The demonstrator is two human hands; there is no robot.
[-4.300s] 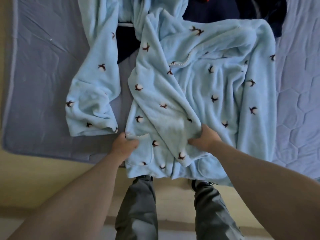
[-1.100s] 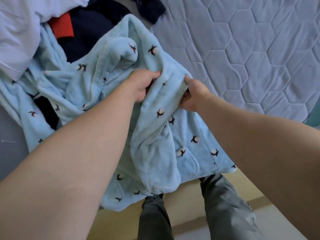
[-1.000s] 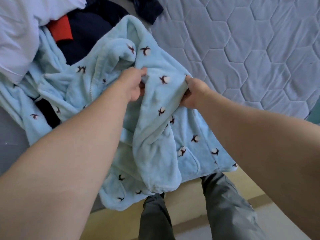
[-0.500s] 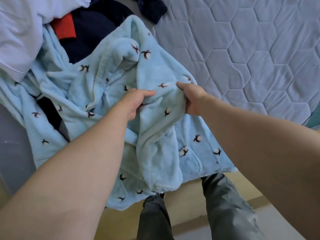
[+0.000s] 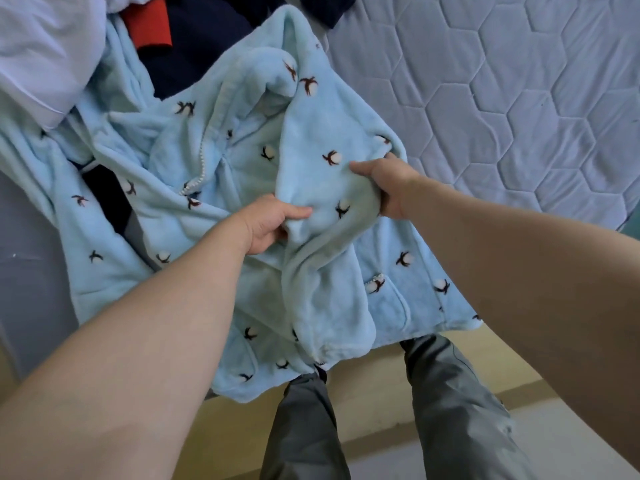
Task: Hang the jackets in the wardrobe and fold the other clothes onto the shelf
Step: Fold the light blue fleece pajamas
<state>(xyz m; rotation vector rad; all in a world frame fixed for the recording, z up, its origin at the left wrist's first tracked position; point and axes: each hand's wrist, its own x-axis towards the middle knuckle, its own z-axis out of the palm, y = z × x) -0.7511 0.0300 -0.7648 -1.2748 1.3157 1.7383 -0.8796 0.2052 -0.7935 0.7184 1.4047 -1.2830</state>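
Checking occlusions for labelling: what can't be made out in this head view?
Head view:
Left hand: fingertips buried in the pale blue printed fleece garment.
Right hand: fingers tucked behind a fleece fold.
Dark navy garment: under the fleece, cut by the top edge.

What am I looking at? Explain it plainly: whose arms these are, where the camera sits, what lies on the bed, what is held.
No machine here: these are a person's bare arms, filmed by a wide-angle camera on the head, looking down. A pale blue fleece garment lies on a quilted mattress. The left hand and right hand each grip a fold near its middle. Beyond it lie navy clothes, a red cloth and a white garment.
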